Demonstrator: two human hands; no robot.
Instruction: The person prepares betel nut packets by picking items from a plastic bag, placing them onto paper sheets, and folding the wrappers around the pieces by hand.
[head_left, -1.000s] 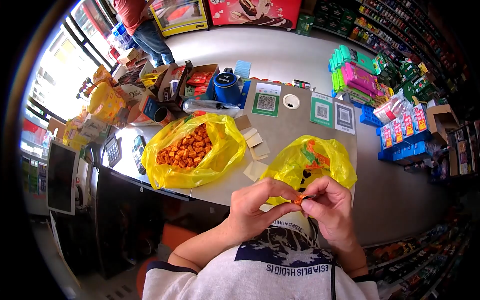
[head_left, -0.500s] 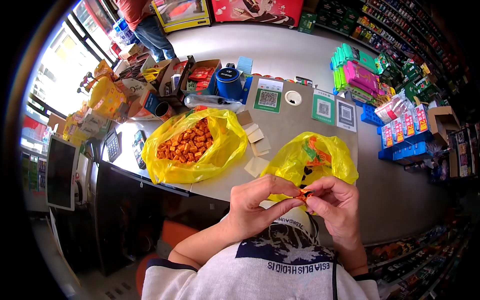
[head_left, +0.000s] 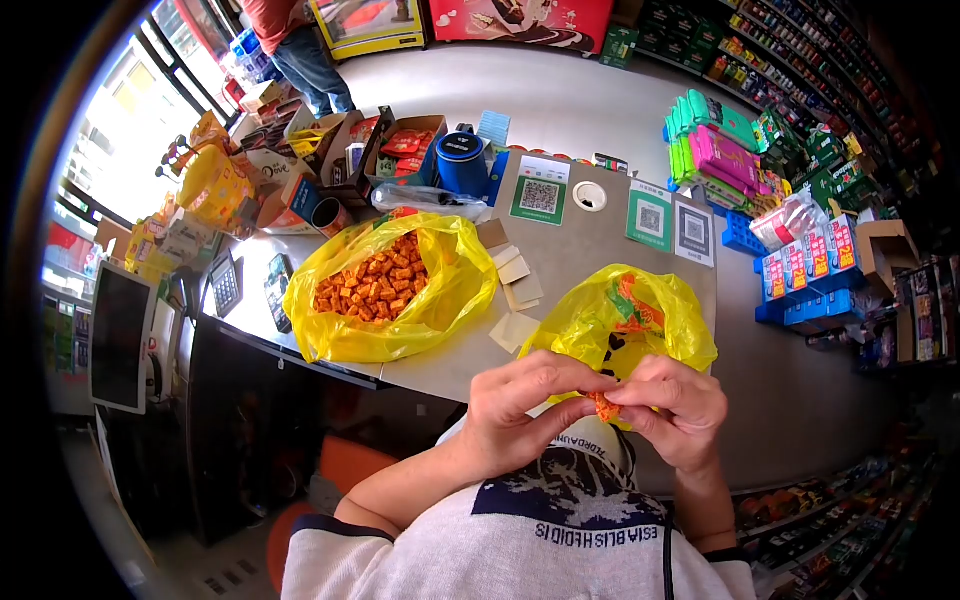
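Fingertips of both hands meet over a small piece in an orange wrapper [head_left: 604,406], just in front of my chest. My left hand [head_left: 525,405] pinches it from the left, and my right hand [head_left: 672,405] pinches it from the right. The fingers hide much of the piece. Right behind the hands stands an open yellow plastic bag [head_left: 685,315], with an orange-and-green print and a few dark shapes showing. To the left, another open yellow plastic bag [head_left: 455,300] holds a heap of small orange pieces [head_left: 370,285].
Pale card pieces [head_left: 513,330] lie between the bags on the grey counter [head_left: 560,250]. QR code signs [head_left: 540,192], a blue canister [head_left: 461,165] and snack boxes [head_left: 408,150] stand farther back. At left are a calculator [head_left: 226,284], phone [head_left: 278,292] and monitor [head_left: 122,338]. A person [head_left: 300,60] stands beyond.
My right hand's fingers have closed in toward the left ones and curled over the piece. The orange piece has turned and sits slightly lower. Both bags stay put.
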